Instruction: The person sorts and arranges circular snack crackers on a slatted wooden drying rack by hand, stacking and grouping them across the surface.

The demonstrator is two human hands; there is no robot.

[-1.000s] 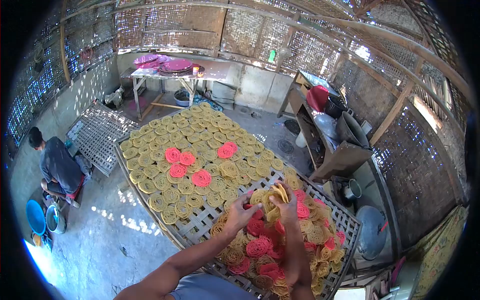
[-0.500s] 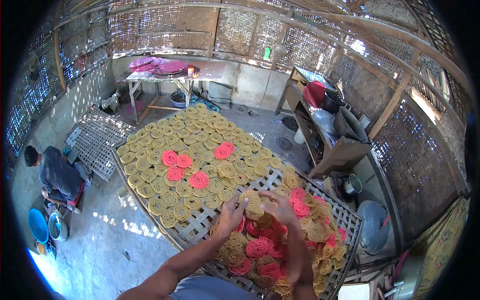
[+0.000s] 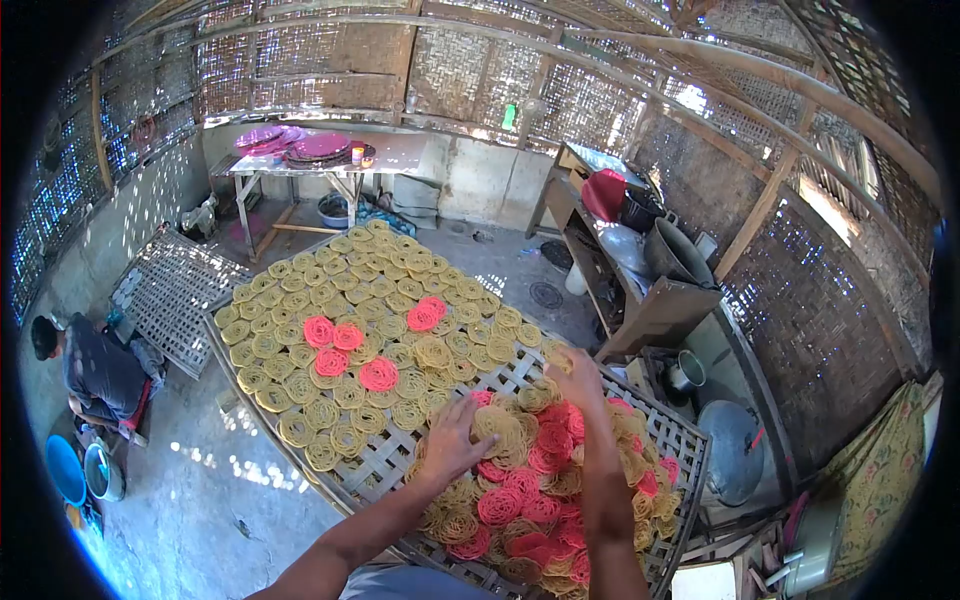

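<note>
Lacy yellow coiled crackers lie in rows on a woven bamboo rack, with a few pink coiled crackers among them. A mixed heap of pink and yellow ones covers the near right end. My left hand is closed at the heap's left side, its thumb over a yellow coiled cracker; whether more are stacked under it is hidden. Farther right, my right hand reaches over the heap's far edge, fingers curled at a yellow coiled cracker and partly hiding it.
A person crouches at the left near a blue basin. Another bamboo rack lies behind them. Pink trays rest on a back table. Pots stand on a wooden shelf; a large metal lid is at the right.
My hands have moved apart from the yellow cracker between them. The left stays with it, while the right has gone to the heap's far edge. The view has shifted slightly.
</note>
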